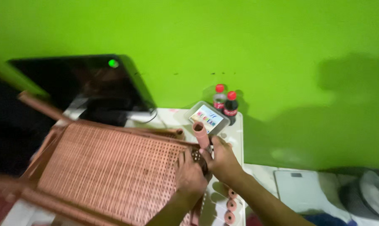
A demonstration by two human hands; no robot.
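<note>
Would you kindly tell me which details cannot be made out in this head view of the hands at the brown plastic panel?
- Left hand fingertips: hidden by the right hand.
- Tube lower end: covered by the right hand.
- Perforated panel left corner: blurred, cut off by the edge.
- Short tubes: small, partly behind the forearm.

Dark screen (pixel 85 83), two red-labelled bottles (pixel 225 104)

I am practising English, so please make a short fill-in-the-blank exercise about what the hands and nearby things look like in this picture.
1. The right hand grips a reddish-brown ____ that stands upright.
2. The left hand rests on the perforated panel, whose colour is reddish-____.
3. Two bottles with ____ caps stand against the wall.
4. The wall behind them is ____.

Missing words: tube; brown; red; green
</note>
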